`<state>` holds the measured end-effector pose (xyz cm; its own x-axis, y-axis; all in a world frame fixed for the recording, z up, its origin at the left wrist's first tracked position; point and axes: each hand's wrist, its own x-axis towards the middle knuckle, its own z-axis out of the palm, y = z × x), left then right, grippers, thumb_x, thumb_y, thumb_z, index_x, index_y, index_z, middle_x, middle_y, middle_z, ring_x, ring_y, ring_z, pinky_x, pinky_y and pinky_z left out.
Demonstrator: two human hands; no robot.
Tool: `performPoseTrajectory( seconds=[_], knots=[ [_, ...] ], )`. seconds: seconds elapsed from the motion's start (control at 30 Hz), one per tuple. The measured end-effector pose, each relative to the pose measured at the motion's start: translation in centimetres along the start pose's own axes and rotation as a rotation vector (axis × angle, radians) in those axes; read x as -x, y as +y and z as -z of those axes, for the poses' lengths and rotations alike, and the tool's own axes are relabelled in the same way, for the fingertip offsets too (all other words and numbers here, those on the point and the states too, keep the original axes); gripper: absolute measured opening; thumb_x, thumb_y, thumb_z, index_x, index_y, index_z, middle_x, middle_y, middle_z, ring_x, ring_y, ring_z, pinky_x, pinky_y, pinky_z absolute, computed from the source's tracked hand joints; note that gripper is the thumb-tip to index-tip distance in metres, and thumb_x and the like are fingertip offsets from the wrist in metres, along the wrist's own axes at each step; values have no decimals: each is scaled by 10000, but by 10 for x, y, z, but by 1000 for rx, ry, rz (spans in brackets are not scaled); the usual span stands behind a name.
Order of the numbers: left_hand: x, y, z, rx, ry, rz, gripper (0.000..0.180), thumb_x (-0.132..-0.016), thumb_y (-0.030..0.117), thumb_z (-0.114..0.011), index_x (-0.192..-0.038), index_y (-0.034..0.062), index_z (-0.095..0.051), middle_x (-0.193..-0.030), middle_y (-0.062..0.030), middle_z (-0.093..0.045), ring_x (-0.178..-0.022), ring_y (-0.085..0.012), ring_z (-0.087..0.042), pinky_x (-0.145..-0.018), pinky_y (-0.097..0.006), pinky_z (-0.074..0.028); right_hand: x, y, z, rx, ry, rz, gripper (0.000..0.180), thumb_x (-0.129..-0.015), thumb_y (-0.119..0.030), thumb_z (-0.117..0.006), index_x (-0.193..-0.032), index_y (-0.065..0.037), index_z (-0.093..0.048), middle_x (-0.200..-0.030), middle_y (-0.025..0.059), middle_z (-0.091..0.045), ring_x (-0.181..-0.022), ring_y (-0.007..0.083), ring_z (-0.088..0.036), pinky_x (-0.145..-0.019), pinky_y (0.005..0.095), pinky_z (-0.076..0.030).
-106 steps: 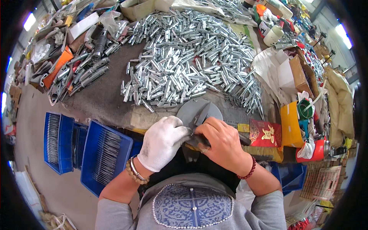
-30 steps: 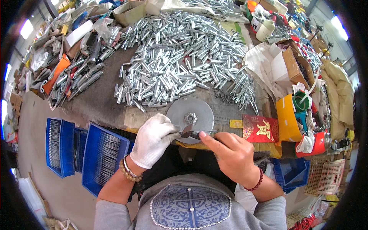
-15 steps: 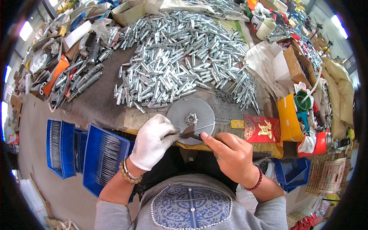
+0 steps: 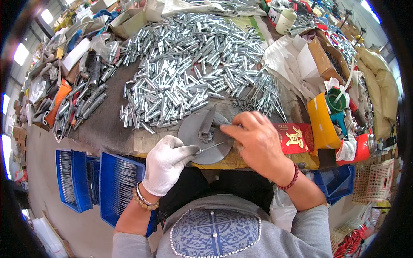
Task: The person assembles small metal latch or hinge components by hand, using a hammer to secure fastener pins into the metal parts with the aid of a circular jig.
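My left hand, in a white glove, pinches a thin metal rod over the near part of a round grey metal disc. My bare right hand is closed on what looks like a hammer; its dark, wedge-shaped head hangs over the disc, and the handle is mostly hidden by the fingers. Beneath that head a small rough metal lump sits at the disc's middle. The rod's left end is hidden in the gloved fingers.
Beyond the disc lies a broad heap of short metal tubes, with thin rods at its right. A red envelope and yellow box are on the right. Blue bins of rods stand below the table's left edge.
My right hand has moved up and away from the gloved fingers, carrying the dark tool head above the disc's middle. My left hand has shifted slightly down-left, still holding the rod.
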<state>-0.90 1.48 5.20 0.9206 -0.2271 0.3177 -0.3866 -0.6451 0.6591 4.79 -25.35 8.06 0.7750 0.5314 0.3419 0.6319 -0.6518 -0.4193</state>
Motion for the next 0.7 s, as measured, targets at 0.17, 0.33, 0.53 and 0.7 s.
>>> performPoseTrajectory(
  seconds=[0.17,0.33,0.53,0.7],
  knots=[
    [0,-4,-1,-22,8,-37,305,-788,21,-891,-1080,99,-859,-890,-50,-647,-829,-216,-641,-743,-332,-531,8,-7,-13,3,-65,34,185,-818,-30,-680,-998,-71,-677,-1018,93,-608,-996,320,-628,-878,443,-546],
    [0,-2,-2,-27,13,-28,300,-785,15,-891,-1073,96,-859,-894,-49,-646,-834,-213,-639,-746,-331,-529,7,-8,-11,26,-116,80,175,-823,-31,-668,-992,-57,-630,-1007,104,-599,-995,323,-629,-875,448,-547],
    [-3,-3,0,-2,12,-8,267,-784,20,-890,-1040,89,-855,-901,-60,-650,-848,-227,-646,-762,-339,-530,8,-8,-20,26,-67,155,172,-828,-49,-675,-993,-59,-627,-1005,96,-592,-990,310,-628,-890,439,-539],
    [-6,-5,3,2,3,-29,258,-788,18,-884,-1036,77,-840,-923,-80,-662,-882,-244,-667,-786,-356,-540,10,-2,-14,14,-56,198,300,-827,-49,-684,-1127,-59,-678,-1047,78,-600,-1008,293,-624,-916,437,-528]
  ],
)
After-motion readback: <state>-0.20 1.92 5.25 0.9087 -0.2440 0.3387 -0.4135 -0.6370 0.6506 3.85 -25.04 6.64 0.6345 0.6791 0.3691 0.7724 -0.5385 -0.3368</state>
